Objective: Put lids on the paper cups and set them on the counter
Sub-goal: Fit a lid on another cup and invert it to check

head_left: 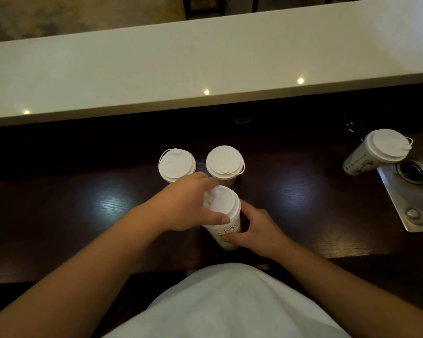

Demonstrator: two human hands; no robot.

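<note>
A paper cup (pixel 226 234) is being held on the dark wooden worktop (pixel 83 203), directly in front of the person's white-clad torso (pixel 230 303). Its printed side is being gripped low down by the right hand (pixel 257 231), whose fingers are curled narrowly around the cup wall, the thumb lying across the front. A white plastic lid (pixel 222 201) is being pressed onto the rim by the left hand (pixel 188 203); the thumb is laid along the near edge of the lid and the fingers are wrapped over its far left edge, so the hand is closed on the lid. Whether the lid is fully seated cannot be told.

Just behind this cup, two more lidded cups are being kept side by side on the worktop: the left lidded cup (pixel 176 165), partly hidden by the left hand, and the right lidded cup (pixel 224 162). They are standing close together, almost touching.

Well apart at the right, a fourth lidded cup (pixel 374 150) is seen beside a metal sink (pixel 405 203) with a round drain (pixel 412 170).

Beyond the worktop, the raised pale counter (pixel 205 64) is being crossed by reflected ceiling lights.
</note>
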